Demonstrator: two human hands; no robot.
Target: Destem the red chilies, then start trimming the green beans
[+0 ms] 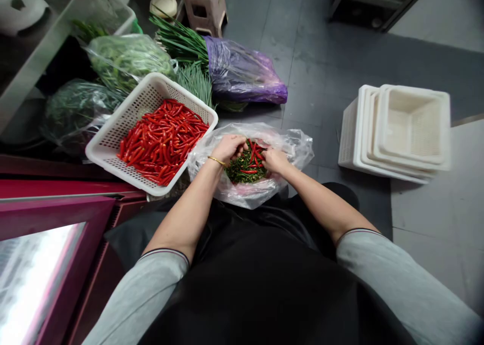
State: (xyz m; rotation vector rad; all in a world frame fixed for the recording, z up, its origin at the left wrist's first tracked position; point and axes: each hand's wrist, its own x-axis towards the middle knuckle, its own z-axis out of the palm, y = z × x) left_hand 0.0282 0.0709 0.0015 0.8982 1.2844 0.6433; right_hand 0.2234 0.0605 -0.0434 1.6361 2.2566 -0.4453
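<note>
Both my hands are down in the clear plastic bag [249,184] that rests on my lap, and everything else lies around it. My left hand [228,147] curls over the near-left part of the pile of chillies [245,168] inside the bag, fingers bent down into the red pods and green stems; I cannot tell which piece it pinches. My right hand [275,159] is curled too, fingers closed among the chillies at the right side of the pile, but the exact pod is hidden. Just left of the bag, touching its edge, sits a white basket [109,138] filled with red chillies [161,139]. Beyond the bag lies a purple bag [242,73] with green stalks [181,43] sticking out. Well to the right of the bag stands a stack of white baskets [397,128] on the floor.
</note>
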